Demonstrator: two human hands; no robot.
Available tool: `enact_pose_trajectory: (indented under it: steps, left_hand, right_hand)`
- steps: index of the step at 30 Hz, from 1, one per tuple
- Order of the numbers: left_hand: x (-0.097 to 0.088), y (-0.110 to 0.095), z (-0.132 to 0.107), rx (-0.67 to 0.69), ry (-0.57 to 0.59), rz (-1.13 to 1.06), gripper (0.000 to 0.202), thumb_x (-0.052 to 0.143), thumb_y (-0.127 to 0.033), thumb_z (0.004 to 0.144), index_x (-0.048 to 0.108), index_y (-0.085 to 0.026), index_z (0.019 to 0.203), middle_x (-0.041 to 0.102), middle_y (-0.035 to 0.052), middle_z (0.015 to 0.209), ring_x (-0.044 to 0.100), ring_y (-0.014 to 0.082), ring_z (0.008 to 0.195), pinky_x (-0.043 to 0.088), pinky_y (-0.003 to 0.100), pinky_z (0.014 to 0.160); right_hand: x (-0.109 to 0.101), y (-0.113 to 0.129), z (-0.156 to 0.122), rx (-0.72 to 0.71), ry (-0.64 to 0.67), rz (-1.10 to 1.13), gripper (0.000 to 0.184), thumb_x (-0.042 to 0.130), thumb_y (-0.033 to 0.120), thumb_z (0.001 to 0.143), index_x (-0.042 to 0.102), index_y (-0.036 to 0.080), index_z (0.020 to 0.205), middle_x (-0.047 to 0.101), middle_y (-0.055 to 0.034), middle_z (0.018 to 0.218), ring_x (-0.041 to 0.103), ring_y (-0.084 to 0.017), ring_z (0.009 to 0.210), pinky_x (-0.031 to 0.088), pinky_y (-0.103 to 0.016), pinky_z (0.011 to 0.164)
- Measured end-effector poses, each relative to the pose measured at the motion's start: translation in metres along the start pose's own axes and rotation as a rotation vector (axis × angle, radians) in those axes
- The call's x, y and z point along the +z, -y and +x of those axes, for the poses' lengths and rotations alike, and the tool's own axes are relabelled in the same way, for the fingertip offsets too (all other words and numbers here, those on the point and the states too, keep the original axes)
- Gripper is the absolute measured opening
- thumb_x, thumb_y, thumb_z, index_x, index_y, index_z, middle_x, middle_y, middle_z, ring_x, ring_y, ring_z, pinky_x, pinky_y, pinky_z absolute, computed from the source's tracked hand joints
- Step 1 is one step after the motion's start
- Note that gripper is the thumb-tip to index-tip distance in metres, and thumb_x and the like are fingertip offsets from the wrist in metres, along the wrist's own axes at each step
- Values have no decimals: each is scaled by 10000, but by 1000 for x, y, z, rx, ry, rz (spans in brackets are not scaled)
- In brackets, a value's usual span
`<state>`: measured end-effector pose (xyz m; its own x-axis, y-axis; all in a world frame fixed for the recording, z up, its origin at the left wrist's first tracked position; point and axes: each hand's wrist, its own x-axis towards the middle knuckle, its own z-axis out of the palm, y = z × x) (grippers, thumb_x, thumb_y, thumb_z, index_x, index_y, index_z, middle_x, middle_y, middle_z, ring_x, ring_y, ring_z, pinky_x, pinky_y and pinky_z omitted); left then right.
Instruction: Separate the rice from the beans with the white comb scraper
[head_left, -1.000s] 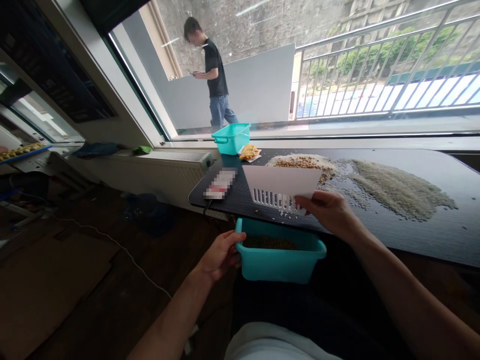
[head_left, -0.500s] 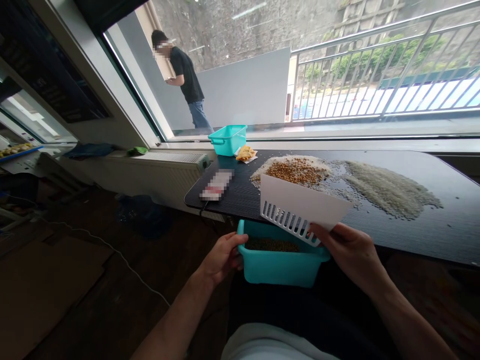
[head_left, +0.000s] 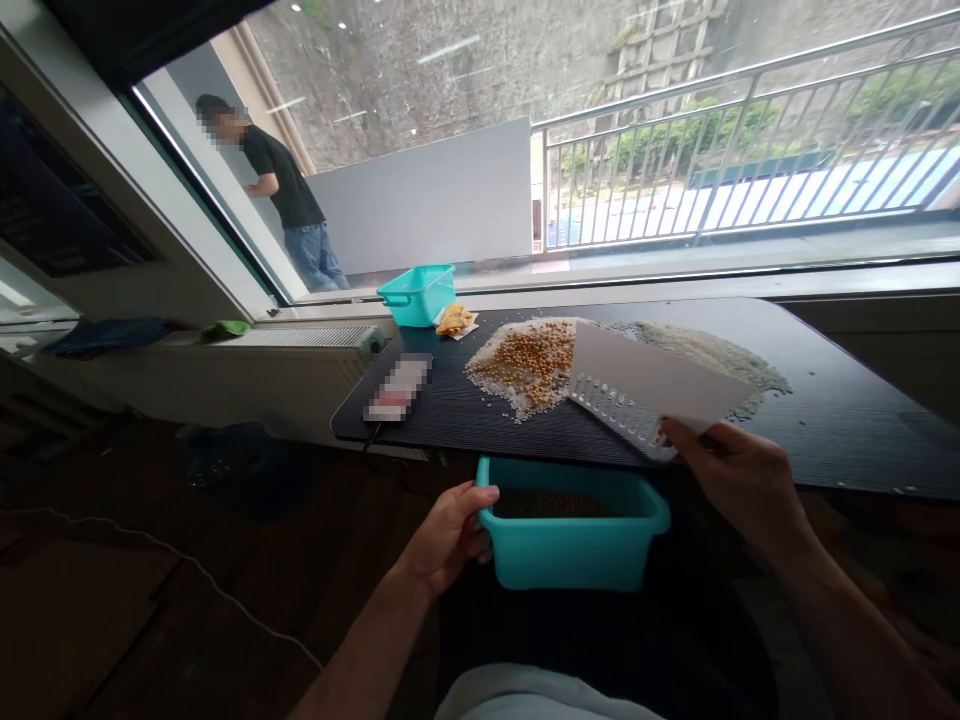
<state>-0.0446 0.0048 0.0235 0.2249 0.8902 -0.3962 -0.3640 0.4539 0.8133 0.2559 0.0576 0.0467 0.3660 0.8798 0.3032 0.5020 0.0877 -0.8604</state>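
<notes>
My left hand grips the left rim of a teal plastic tub held below the table's front edge; brown beans lie in its bottom. My right hand pinches the lower corner of a white slotted scoop, tilted above the black tabletop. Left of the scoop lies a heap of yellow-brown beans mixed with rice. A spread of white rice shows behind the scoop.
A second teal tub and a yellow snack wrapper sit at the table's far left corner. A flat packet lies near the left edge. A radiator runs under the window. A person stands outside on the balcony.
My right hand has carried the scoop right and up, away from above the tub, uncovering the bean heap. The left hand stays on the tub. The person outside walked left.
</notes>
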Motion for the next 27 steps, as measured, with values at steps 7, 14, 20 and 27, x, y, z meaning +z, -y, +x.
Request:
enact_pose_trajectory:
  steps: [7,14,20,27]
  left_hand:
    - [6,3,2,-9,15,-3,498,870,-463,602,444,-207,568,367,-108,423,340,50,360,327,198,374]
    - [9,1,3,-16,9,1,519,885,-476,574,439,-209,564,364,-110,418,340,51,353,328,202,371]
    - [8,1,2,-23,8,-7,521,890,-469,566,438,-209,558,361,-110,418,339,49,348,320,200,367]
    - [8,1,3,-32,-1,7,524,888,-480,560,439,-211,563,367,-108,419,345,53,351,327,203,370]
  right_hand:
    - [-20,-12,21,-47,-66,-18,227,700,498,733,712,278,679,726,-17,606,716,-271,621,533,-375,610]
    - [14,2,35,-113,104,83,316,695,548,697,707,243,613,694,-16,569,654,-207,572,486,-309,536]
    - [28,5,45,-85,205,137,314,705,558,689,728,247,648,701,-1,583,629,-174,544,495,-287,538]
    - [14,3,37,-82,288,161,401,756,627,663,762,226,671,718,-21,612,619,-159,534,506,-276,514]
